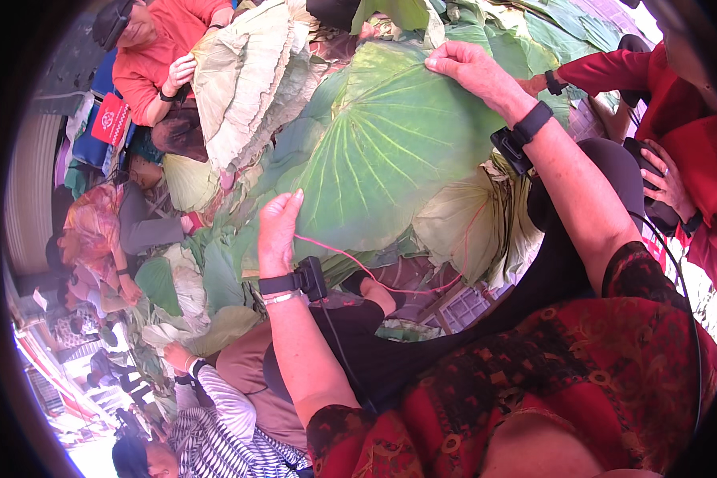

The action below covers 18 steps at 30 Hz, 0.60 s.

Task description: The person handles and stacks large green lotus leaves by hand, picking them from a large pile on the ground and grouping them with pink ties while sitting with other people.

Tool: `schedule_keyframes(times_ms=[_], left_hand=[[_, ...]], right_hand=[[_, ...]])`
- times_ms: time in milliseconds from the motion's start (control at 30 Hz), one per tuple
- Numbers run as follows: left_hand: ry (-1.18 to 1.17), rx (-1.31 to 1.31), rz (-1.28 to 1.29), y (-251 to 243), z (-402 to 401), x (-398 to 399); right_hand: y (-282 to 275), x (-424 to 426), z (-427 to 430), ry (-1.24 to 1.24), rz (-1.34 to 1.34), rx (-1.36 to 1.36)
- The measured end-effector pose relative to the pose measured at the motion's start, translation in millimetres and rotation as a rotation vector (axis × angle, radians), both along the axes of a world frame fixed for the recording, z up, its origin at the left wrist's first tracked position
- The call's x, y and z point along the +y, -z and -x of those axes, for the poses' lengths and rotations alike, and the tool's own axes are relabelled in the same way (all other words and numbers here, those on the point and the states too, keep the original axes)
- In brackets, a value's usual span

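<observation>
A large green lotus leaf [382, 149] with pale radiating veins is spread out between my two hands. Its near left edge is pinched between the thumb and fingers of my left hand [279, 224]. At the leaf's upper right edge, my right hand [469, 69] grips it the same way. A thin red string [415, 291] hangs in a loop from beside my left hand to a stack of dried, folded lotus leaves [463, 221] below the held leaf, near my knee.
More green leaves [549, 45] lie in a heap beyond. At upper left a person holds a bundle of pale dried leaves [245, 83]. Other people sit close on both sides, among leaves. A plastic crate [463, 308] stands on the ground between my legs.
</observation>
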<state>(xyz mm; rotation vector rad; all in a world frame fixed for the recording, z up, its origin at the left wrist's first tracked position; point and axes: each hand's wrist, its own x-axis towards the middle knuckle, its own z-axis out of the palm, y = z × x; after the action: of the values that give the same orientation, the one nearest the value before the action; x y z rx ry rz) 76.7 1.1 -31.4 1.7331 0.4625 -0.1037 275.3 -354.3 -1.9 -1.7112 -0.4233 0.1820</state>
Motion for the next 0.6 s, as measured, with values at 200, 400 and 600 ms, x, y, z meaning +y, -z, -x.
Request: schedule_keyframes(times_ms=[200,400,600], left_hand=[[0.000,-0.045,-0.097,-4,-1,-15],[-0.024,-0.124,-0.111,-3,-5,-16],[0.001,-0.140,-0.094,-7,-10,-24]], right_hand=[[4,-8,-16,0.212,-0.044,-0.118],[3,-5,-16,0.250,-0.128,-0.123],[8,-13,-24,0.299,-0.161,-0.158]])
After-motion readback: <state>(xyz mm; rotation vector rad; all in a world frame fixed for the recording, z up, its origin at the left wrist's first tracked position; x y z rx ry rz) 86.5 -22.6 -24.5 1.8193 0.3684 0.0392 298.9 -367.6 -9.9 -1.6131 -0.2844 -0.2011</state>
